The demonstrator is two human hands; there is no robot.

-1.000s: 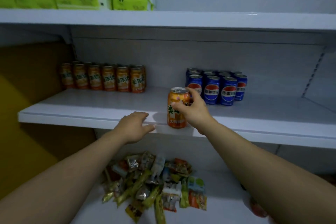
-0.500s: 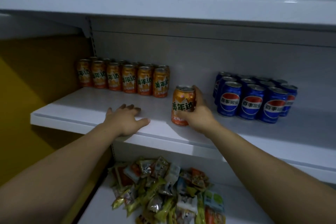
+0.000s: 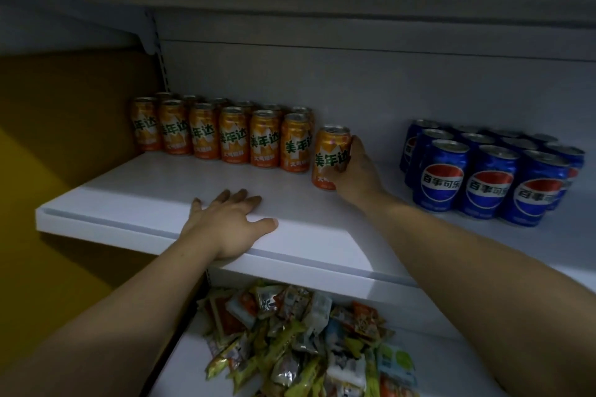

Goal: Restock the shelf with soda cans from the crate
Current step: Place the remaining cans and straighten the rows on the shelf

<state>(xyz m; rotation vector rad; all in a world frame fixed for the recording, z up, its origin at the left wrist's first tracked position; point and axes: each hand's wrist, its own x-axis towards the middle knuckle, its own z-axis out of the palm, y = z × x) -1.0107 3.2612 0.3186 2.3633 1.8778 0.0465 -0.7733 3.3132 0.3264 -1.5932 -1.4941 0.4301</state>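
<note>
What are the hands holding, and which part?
The right hand grips an orange can round its side. The left hand holds nothing, resting on the shelf.

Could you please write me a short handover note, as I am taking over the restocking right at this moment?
Right hand: grips an orange can, upright, apparently set down on the shelf at the right end of the orange row, slightly forward of it.
Left hand: rests flat near the shelf's front edge, holding nothing.
Blue cans: grouped further right.
Done: the can is at the row.
Left: line it up, let go, then fetch more from the crate, which is out of view.
</note>
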